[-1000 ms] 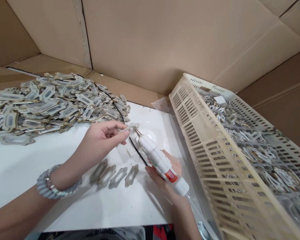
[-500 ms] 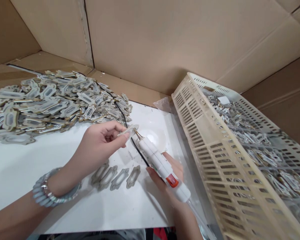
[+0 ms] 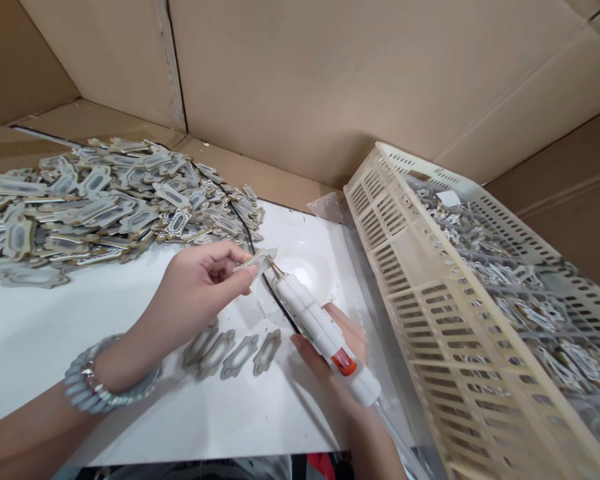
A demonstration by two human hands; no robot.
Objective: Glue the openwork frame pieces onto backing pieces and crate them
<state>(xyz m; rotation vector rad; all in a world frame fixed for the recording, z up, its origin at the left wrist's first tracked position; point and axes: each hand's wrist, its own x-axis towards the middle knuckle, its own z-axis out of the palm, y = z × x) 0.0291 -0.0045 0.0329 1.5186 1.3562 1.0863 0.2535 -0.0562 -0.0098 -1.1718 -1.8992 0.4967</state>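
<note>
Between thumb and fingers, my left hand (image 3: 205, 277) pinches a small ornate frame-shaped piece (image 3: 261, 261), tilted above the white table. My right hand (image 3: 337, 353) is wrapped round a white hot glue gun (image 3: 310, 310) with an orange-red switch. The gun's metal nozzle is at the right edge of the held piece; whether it touches cannot be made out. A clear glue stick (image 3: 397, 433) sticks out of the gun's back end. Below my left hand, several similar grey frame pieces (image 3: 237, 357) lie in a row on the table.
A large heap of frame pieces (image 3: 105, 200) covers the table's back left. At right stands a cream plastic crate (image 3: 410, 293) holding bagged pieces. A black cord (image 3: 243, 220) crosses the table. Cardboard walls (image 3: 290, 87) enclose the back. A clear plastic scrap (image 3: 327, 207) lies near the crate.
Almost nothing differs. The view has shifted very slightly; both hands keep the frame piece and the glue gun in the same position.
</note>
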